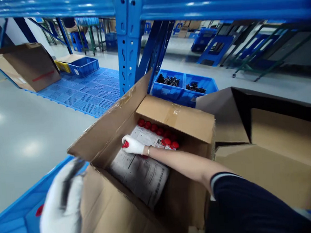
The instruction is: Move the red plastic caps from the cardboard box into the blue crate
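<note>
Right hand (133, 145), gloved, is down inside the open cardboard box (111, 134) at frame centre, fingers clamped on a red-capped bottle (125, 144); more red caps (156, 129) line up behind. My left hand (62, 213), lower left, grips something dark.

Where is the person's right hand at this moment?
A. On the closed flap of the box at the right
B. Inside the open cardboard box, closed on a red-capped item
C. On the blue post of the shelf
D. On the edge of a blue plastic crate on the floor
B: the gloved right hand reaches down into the open cardboard box and closes around a red-capped item, next to the row of other red caps and the printed paper sheet.
</note>
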A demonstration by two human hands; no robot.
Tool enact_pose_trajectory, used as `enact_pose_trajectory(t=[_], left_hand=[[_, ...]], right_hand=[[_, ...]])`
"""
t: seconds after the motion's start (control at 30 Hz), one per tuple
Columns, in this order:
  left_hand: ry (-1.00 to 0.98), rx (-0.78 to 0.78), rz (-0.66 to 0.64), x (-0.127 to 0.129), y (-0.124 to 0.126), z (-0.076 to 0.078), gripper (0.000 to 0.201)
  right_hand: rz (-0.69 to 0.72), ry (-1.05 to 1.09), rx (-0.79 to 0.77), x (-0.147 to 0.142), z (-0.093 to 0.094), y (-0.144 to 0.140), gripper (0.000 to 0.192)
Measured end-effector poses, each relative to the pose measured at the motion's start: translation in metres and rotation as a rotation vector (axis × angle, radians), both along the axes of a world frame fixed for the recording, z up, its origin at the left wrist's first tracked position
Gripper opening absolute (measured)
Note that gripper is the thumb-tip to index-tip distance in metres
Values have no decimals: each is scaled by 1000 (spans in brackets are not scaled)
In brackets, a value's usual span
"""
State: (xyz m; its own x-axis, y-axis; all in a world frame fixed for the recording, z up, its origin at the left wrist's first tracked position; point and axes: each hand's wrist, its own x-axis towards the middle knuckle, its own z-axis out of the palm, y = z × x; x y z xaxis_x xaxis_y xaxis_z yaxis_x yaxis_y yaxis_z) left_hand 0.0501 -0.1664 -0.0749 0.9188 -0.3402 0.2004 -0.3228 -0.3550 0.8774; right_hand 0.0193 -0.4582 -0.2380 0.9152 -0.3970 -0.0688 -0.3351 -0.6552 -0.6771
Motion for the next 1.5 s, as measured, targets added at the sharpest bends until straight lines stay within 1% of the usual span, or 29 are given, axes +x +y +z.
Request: enact_pose_trajectory(t=[0.07,0.1,0.17,0.2,0.27,0.33,0.4,0.47,0.53,0.6,0.67,0.73,0.8,0.87,0.9,0.97,1.03,1.1,1.2,1.23,1.3,1.37,1.43,1.47,1.5], left_hand=[[258,-85,-178,-11,-10,-8,50],[408,-140,-258,-17,-16,-11,57],[655,-235,-376,-25,-27,-17,69],[726,-268,-425,-28,-31,-20,73],[750,-310,-513,-32,-38,-23,76],[651,-299,-566,-34,-39,-27,71],[521,-245,-565,-33,-37,-30,61],[440,-173,-543,-31,-32,-33,55],[406,-129,-518,-29,-25,-36,54],[416,-136,-492,-28,-19,-37,59],[476,-214,-445,-28,-14,-33,62],[628,-355,-369,-28,-9,-27,61],[819,-526,-264,-27,-6,-19,54],[961,-657,-176,-25,-3,-12,46],[993,-694,-143,-23,-1,-9,45],[1010,-720,-102,-19,1,-5,44],[1020,-725,-115,-17,3,-4,45],[1071,-733,-189,-17,4,-6,42],[1186,-748,-313,-25,2,-14,36],[1188,-752,-330,-30,0,-18,37],[1127,-748,-337,-39,-4,-23,48],[1090,-726,-323,-42,-7,-23,55],[1081,-707,-273,-29,-4,-20,56],[1042,-711,-234,-15,1,-19,55],[952,-717,-173,5,10,-20,57]], right_hand=[[31,-82,-26,-20,33,17,41],[62,-156,-52,-32,50,28,44],[156,-394,-156,-53,78,51,49],[212,-537,-217,-61,89,63,52],[320,-769,-313,-71,106,82,56],[393,-847,-357,-75,115,96,59],[431,-858,-398,-74,118,106,63],[438,-862,-444,-73,117,113,65],[415,-865,-473,-72,115,119,66],[368,-857,-501,-71,112,125,67],[295,-867,-531,-70,110,130,69],[214,-899,-557,-67,109,134,70],[152,-930,-567,-65,109,137,68],[121,-938,-562,-64,110,138,64],[116,-937,-560,-64,111,139,63],[130,-934,-570,-67,113,139,63],[157,-932,-602,-70,115,141,63],[175,-920,-639,-71,116,143,62],[178,-916,-711,-68,115,149,64],[179,-922,-734,-65,113,151,66],[178,-930,-750,-59,109,157,70],[177,-910,-729,-55,105,163,74],[196,-861,-702,-54,103,165,85],[209,-825,-687,-55,103,163,91],[222,-782,-663,-55,102,159,96]])
